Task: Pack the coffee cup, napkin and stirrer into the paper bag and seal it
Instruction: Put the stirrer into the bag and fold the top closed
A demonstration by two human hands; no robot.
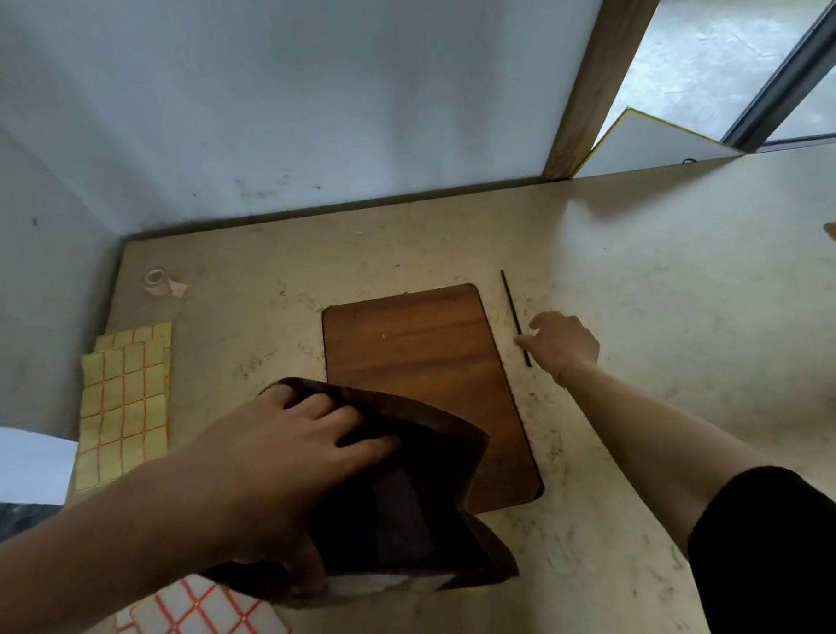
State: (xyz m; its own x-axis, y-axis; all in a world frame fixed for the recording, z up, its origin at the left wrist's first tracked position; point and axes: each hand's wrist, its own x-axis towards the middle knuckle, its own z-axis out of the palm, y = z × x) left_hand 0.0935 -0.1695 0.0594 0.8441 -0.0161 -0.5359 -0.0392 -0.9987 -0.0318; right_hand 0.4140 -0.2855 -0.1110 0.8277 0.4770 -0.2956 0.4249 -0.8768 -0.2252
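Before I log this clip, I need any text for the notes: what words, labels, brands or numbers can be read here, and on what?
None can be read.
Sticker sheets: blank squares, no print.
Paper bag: no lettering shows.
Tape roll: too small to tell.

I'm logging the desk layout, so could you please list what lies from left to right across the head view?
Yellow label sheets → left hand gripping the paper bag → wooden board → black stirrer → right hand.
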